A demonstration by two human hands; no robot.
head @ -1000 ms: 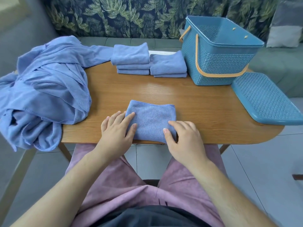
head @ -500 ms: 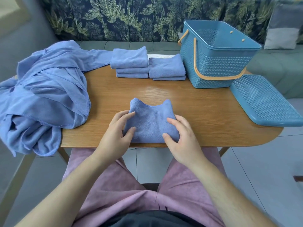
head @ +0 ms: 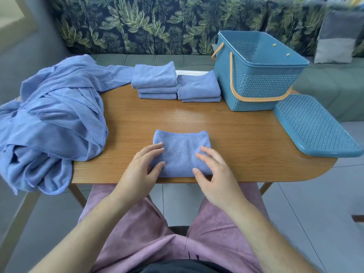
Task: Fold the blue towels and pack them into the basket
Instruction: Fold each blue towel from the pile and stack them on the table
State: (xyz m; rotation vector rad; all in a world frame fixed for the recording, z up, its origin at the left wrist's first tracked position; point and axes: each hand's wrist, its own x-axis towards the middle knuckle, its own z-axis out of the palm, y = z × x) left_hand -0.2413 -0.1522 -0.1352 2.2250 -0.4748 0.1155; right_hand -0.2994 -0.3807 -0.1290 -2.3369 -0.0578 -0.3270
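A small folded blue towel lies flat near the front edge of the wooden table. My left hand rests on its left side with loosely spread fingers. My right hand touches its right side the same way. At the table's back sit two stacks of folded blue towels, the left one three high and the right one two high. The blue woven basket with orange handles stands at the back right, and no towels show inside it.
A heap of unfolded blue towels covers the table's left end and hangs over its edge. The basket's blue lid lies at the right end, overhanging the edge. A sofa runs behind the table.
Half a second ago both hands pinched the towel's sides and bunched it up. Now it lies flat a little nearer the front edge, and the fingers have relaxed.
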